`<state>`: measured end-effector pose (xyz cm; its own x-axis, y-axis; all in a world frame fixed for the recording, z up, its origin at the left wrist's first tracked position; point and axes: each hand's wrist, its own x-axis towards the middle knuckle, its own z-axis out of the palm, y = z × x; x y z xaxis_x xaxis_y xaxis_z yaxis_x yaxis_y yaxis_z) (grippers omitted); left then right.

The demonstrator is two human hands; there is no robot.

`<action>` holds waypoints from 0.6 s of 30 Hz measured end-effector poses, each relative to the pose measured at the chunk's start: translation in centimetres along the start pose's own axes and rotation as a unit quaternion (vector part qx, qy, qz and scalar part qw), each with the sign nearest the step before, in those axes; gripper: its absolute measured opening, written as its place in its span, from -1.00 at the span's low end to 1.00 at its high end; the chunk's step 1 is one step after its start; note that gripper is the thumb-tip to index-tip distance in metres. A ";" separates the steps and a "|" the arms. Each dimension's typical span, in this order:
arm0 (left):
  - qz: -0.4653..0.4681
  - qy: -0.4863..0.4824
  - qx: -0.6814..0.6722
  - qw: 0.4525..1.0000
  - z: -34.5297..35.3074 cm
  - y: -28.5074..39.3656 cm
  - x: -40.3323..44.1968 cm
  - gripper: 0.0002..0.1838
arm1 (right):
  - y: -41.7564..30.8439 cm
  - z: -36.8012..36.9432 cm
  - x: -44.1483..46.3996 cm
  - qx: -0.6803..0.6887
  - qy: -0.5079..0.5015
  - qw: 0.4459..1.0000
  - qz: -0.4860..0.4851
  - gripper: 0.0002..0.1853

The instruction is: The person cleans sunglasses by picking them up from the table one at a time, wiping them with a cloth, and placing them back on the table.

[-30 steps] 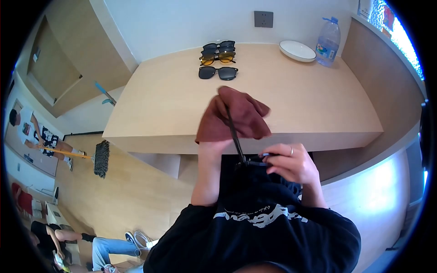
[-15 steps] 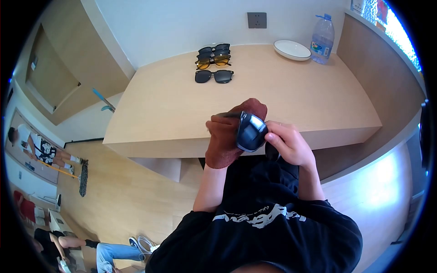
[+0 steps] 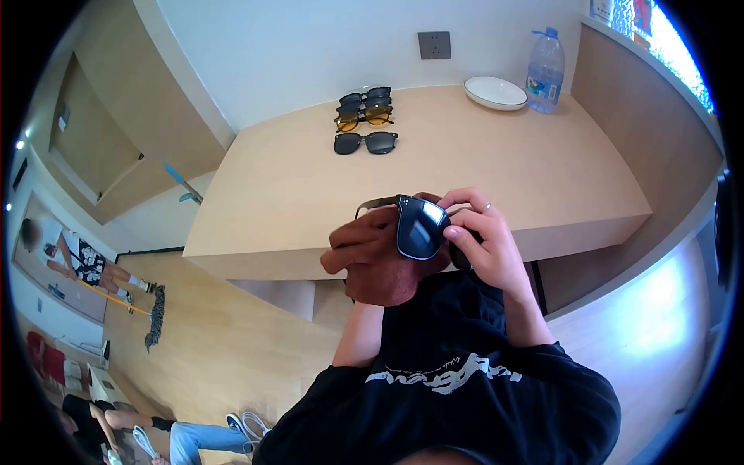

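Observation:
A pair of dark sunglasses is held in front of my chest, by the table's front edge. Reddish-brown cloth, shaped like a sock or glove, covers my left hand. Its fingers are bent at the left end of the sunglasses, with the cloth behind the near lens; some fingertips are hidden. My right hand, bare with a ring on one finger, pinches the frame at the right side of that lens. The other lens is partly hidden by my right fingers.
Several pairs of glasses lie in a column on the table, the nearest being dark sunglasses. Behind stand a white plate and a plastic bottle. At left, a person holds a mop; others sit below.
The sunglasses have turned so the lens faces up more squarely. My covered left hand has shifted left and down, its fingers now curled more visibly. My right fingers have closed nearer the frame.

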<state>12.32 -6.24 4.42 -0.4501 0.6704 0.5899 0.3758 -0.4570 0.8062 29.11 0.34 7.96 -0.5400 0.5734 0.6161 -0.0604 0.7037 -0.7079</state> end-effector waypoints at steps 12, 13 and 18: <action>-0.145 -0.167 -0.493 0.841 1.3 -3.7 1.5 -0.69 | -2.2 3.9 2.0 -0.136 0.005 0.916 -0.378 -0.67; -0.145 -0.163 -0.521 0.825 1.8 -4.1 1.5 -0.69 | -1.9 4.6 2.5 -0.136 0.010 0.917 -0.375 -0.72; -0.162 -0.147 -0.690 0.690 3.6 -6.6 0.6 -0.72 | -0.5 5.6 4.5 -0.138 0.047 0.936 -0.320 -0.77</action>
<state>12.45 -0.74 -0.65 -0.0697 0.8645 0.4977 -0.9265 -0.2411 0.2890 21.96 0.21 9.16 -0.3907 0.0223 0.9202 -0.1203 0.9899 -0.0751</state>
